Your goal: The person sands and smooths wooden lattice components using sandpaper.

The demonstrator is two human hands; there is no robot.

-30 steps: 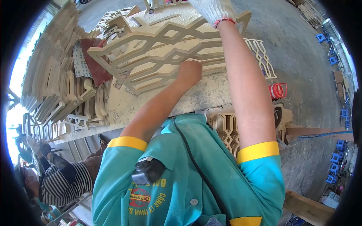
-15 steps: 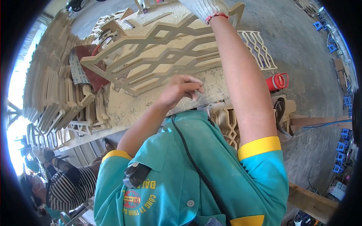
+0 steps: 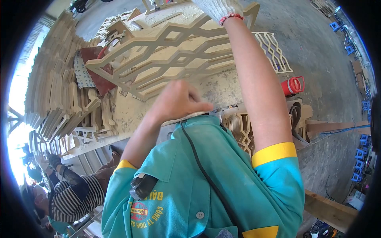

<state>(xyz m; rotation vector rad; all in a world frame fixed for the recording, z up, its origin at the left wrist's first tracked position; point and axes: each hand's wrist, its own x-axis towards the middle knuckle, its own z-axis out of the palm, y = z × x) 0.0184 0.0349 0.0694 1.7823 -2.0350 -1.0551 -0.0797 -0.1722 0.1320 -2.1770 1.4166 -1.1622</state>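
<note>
My left hand (image 3: 177, 102), bare and blurred by motion, is over the bench's near edge, just in front of my shirt. Its fingers curl under and the thumb points right; anything inside them is hidden. In a white knit glove with a red cuff, my right hand (image 3: 219, 8) reaches to the top of the view. The frame cuts off its fingers. It overlaps the far upper edge of a pale wooden lattice panel (image 3: 180, 59), which stands tilted on the dusty workbench (image 3: 129, 113). The panel's lower left corner is near the bench's left side.
Tall stacks of wooden lattice pieces (image 3: 53, 79) rise at the left, beside a dark red sandpaper sheet (image 3: 95, 67). A red bottle (image 3: 293, 86) stands right of my forearm. Another person in a striped top (image 3: 75, 198) works at lower left. Blue stools (image 3: 359, 154) line the far right.
My left hand has turned over and come slightly left and nearer to me, its fingers curling in. My right hand and the panel have barely shifted.
</note>
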